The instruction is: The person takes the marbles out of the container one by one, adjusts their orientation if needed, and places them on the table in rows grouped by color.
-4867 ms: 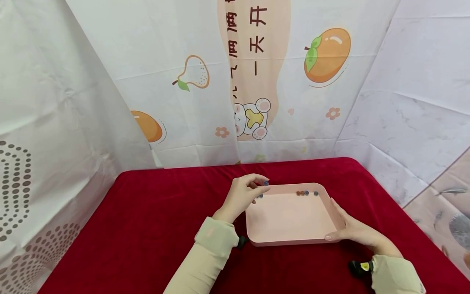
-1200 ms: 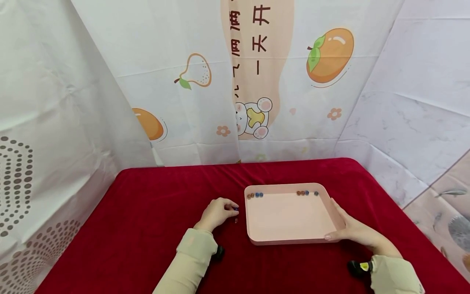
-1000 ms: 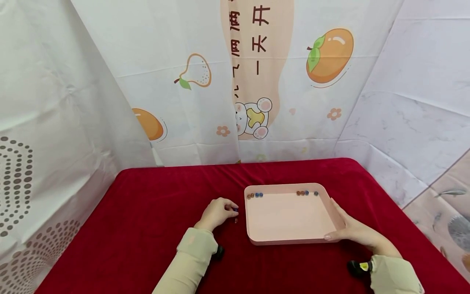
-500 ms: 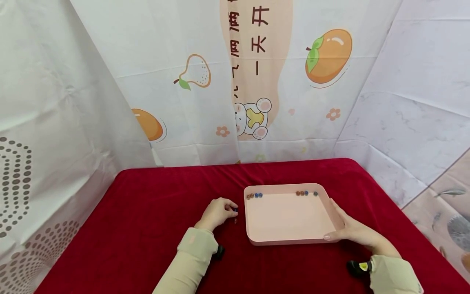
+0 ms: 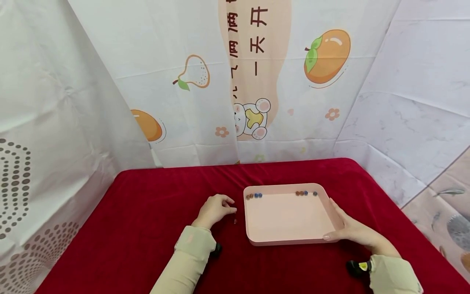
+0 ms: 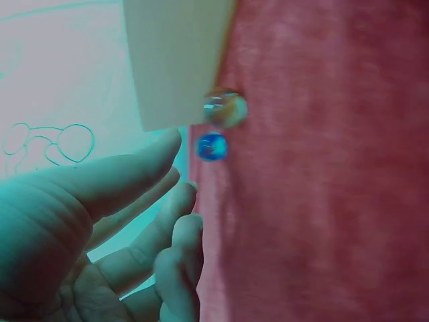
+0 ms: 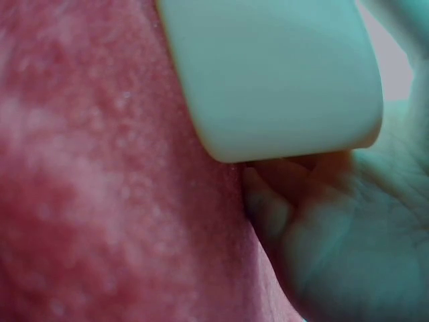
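Observation:
My left hand is over the red cloth, left of a shallow pink tray. In the left wrist view its thumb and fingers stand apart with nothing between them. Just past the fingertips lie a blue marble and a clear marble with an orange-brown swirl. The head view shows the swirled marble below the fingertips. My right hand holds the tray's near right corner, thumb at the near side and fingers along the right wall. In the right wrist view, the corner partly hides its fingers.
Along the tray's far wall, brown marbles and blue marbles sit in the left corner. Further right are more brown marbles, a blue marble and a lone blue marble. Printed curtains surround the table.
My left hand has gone from over the tray's far left, where it pinched a blue marble, down to the cloth. Since half a second ago it has drawn slightly up and left. Right hand unchanged.

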The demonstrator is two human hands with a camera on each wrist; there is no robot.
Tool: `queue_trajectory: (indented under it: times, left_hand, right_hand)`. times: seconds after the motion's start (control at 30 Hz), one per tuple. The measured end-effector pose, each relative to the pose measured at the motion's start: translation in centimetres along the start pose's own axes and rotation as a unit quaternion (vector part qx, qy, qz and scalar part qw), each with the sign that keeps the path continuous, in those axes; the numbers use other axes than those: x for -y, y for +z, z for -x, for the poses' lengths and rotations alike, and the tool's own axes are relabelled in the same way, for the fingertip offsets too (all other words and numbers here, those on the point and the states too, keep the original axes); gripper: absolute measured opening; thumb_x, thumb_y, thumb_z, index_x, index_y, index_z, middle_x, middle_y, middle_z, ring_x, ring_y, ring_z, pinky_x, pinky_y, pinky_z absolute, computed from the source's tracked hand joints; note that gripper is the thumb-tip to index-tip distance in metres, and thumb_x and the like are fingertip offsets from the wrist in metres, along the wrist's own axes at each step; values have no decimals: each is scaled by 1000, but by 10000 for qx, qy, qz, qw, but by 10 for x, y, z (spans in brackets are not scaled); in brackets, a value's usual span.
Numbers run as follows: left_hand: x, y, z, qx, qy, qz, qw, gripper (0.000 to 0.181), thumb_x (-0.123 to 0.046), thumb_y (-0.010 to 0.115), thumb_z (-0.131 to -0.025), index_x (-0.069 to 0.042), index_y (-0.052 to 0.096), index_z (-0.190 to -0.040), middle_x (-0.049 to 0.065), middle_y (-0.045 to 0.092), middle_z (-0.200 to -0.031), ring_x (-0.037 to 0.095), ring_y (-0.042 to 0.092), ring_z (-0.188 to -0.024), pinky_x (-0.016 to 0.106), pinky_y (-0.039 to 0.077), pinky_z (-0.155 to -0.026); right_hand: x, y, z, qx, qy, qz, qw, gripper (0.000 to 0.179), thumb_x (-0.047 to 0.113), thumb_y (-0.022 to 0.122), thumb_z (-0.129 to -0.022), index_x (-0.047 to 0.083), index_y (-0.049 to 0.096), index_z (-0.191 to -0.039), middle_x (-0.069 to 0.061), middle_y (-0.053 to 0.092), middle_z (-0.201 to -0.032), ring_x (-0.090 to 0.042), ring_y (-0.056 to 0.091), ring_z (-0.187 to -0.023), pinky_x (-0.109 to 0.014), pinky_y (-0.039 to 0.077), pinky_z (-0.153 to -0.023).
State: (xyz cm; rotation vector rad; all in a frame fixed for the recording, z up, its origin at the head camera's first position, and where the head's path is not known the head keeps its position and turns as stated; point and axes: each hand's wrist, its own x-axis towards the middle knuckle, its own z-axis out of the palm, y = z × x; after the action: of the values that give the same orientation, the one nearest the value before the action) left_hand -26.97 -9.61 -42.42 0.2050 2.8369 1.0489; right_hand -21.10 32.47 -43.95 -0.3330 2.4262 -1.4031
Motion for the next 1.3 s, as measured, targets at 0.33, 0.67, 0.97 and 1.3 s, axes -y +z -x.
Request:
queue_trajectory:
  times: [0.33,0.67,0.97,1.3]
  left_hand:
    - [-24,-11,-5,-334,141,224,9991,24,-27,75,-88,-13,75,-108,1,69,-88,14,61,-77,31,51,-71]
    - [-41,-14,-12,-490,215,440,9976,20,-28,74,-90,-12,76,-103,4,70,-92,15,63,-77,31,53,-72]
    - [-56,-15,-21,-114,12,1131,9935,24,-32,69,-93,-11,74,-104,12,71,-91,28,67,-75,25,52,-56]
    - [-70,-11,-34,-494,-47,1679,9846,27,-33,68,-94,-11,74,-107,12,73,-97,31,71,-85,29,57,-59]
  right_hand:
    - [1,2,0,1,-4,-78,10000,114,14,74,-81,3,-10,-157,-30,-8,-161,-48,5,-139,-74,14,-105]
    - [1,2,0,-14,-70,-16,10000,113,14,74,-81,3,-9,-157,-30,-7,-161,-48,7,-138,-73,17,-105]
    - [1,2,3,-22,-94,-112,9999,111,13,73,-82,3,-8,-158,-28,-6,-162,-43,10,-138,-17,32,-98]
    - [2,2,0,14,-39,-86,10000,113,14,73,-81,3,-10,-157,-29,-8,-161,-48,7,-137,-74,17,-104]
